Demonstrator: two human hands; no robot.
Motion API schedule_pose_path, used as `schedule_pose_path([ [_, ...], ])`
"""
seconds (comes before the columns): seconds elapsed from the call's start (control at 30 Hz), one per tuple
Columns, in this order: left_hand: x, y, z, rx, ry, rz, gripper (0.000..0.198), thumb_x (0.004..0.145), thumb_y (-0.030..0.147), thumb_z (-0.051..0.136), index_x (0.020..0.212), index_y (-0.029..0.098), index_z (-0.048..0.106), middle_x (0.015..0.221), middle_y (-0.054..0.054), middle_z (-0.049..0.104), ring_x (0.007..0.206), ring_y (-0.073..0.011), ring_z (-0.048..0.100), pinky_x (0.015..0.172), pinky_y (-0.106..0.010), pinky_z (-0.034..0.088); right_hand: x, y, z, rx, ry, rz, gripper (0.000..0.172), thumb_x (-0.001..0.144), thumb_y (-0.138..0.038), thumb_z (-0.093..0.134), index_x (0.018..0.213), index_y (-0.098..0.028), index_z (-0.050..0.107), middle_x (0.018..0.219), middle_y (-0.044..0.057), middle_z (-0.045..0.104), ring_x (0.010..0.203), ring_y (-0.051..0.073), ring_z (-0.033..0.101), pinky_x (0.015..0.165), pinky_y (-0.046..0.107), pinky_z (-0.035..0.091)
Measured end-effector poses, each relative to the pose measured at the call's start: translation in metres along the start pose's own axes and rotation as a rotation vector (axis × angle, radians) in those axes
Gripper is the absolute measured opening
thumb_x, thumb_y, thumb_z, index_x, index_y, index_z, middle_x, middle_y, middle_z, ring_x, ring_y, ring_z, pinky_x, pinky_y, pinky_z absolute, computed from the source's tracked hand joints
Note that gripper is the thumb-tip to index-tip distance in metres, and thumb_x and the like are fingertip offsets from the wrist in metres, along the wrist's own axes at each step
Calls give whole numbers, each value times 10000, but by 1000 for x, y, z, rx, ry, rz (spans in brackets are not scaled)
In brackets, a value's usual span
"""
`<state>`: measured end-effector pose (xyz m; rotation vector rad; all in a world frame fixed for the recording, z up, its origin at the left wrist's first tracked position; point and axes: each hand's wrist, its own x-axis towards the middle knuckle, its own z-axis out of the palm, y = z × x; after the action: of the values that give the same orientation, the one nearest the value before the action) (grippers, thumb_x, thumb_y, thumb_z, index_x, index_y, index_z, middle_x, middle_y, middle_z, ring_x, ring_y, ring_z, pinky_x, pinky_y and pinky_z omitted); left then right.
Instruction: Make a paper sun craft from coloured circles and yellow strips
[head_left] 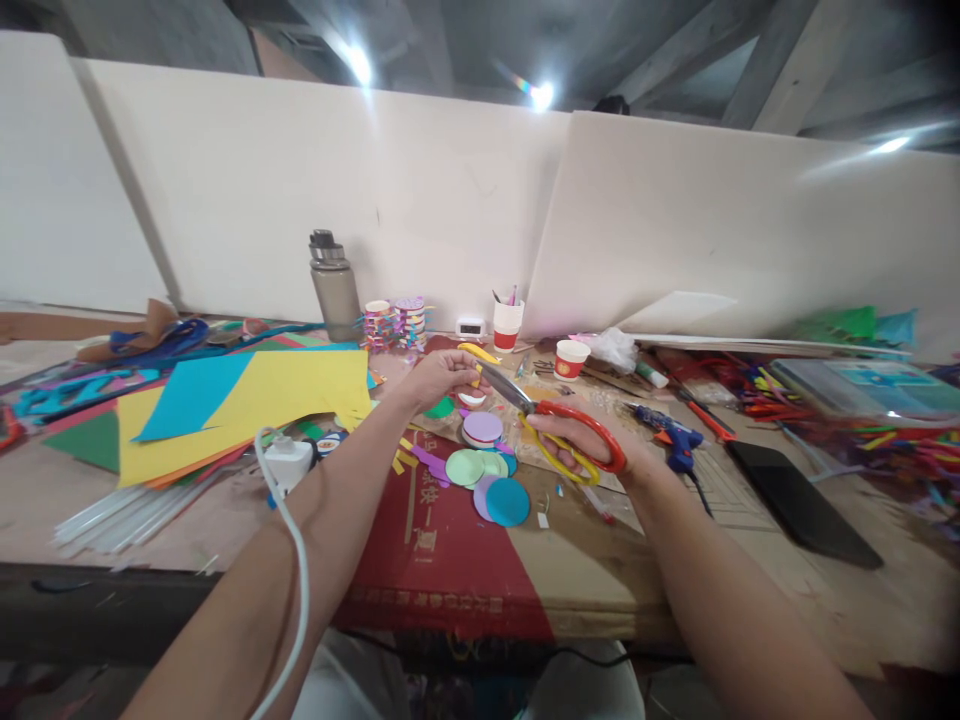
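Note:
My right hand (571, 432) has its fingers through the handles of a pair of scissors (504, 387), one loop red and the other yellow. The metal blades point left, their tips at the fingers of my left hand (442, 376). Between those pinched left fingers is a small yellow paper strip (477, 374), touching or very close to the blades. Below both hands lie a lilac paper disc (482, 428), pale green discs (465, 467) and a blue disc (508, 501), partly overlapping. Yellow and purple paper scraps (429, 462) sit left of them.
Coloured paper sheets (300, 385) cover the left side, near a grey bottle (335, 290). Two decorated cups (410, 322), a pen cup (508, 322) and a paper cup (572, 359) stand behind. A glue gun (679, 443) and black phone (802, 505) lie right. A white cable (296, 540) crosses my left forearm.

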<state>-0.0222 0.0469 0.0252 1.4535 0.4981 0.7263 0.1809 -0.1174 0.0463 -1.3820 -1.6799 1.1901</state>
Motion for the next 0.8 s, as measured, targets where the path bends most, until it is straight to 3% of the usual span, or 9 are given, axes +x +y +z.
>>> schedule_pose_path([
  [0.57,-1,2,2,18,-13,9,316,630,279,833,760,116,595,652,-51,699,661,-155,698,636,-240,553,0,1,4,-86,52,-9,408,822,-529,580,587,-222,453,463,-45,455,367,104,419,353,237,305],
  [0.63,0,1,3,7,-3,-10,316,637,273,831,763,115,588,686,-67,709,685,-168,704,660,-266,567,2,-1,7,-72,122,-39,378,800,-522,606,623,-226,450,468,-56,437,370,99,400,357,233,300],
  [0.8,1,5,18,-34,74,-34,309,665,216,811,832,118,571,736,-74,723,667,-162,706,660,-273,576,11,0,8,24,457,-191,332,743,-497,663,809,-222,489,513,-80,403,416,83,353,414,233,296],
])
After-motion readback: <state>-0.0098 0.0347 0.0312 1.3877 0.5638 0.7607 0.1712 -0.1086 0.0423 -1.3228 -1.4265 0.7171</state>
